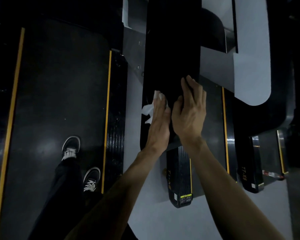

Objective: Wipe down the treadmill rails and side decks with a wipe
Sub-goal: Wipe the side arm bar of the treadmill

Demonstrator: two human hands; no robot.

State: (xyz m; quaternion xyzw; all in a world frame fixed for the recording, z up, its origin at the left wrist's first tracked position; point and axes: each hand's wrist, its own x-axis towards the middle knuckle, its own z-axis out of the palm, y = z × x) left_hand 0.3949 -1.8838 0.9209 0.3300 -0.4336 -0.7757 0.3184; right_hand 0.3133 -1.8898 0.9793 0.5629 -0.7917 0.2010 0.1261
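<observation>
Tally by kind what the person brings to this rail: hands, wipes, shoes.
Hands: 2, the left hand pressing the white wipe on the black rail, the right hand flat beside it
Wipes: 1
Shoes: 2, one shoe ahead of the other shoe on the treadmill belt
Total: 5

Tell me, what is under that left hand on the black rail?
A crumpled white wipe lies under the left hand, pressed flat against the black rail. Its edges stick out beyond the fingers; the part beneath the palm is hidden.
</observation>
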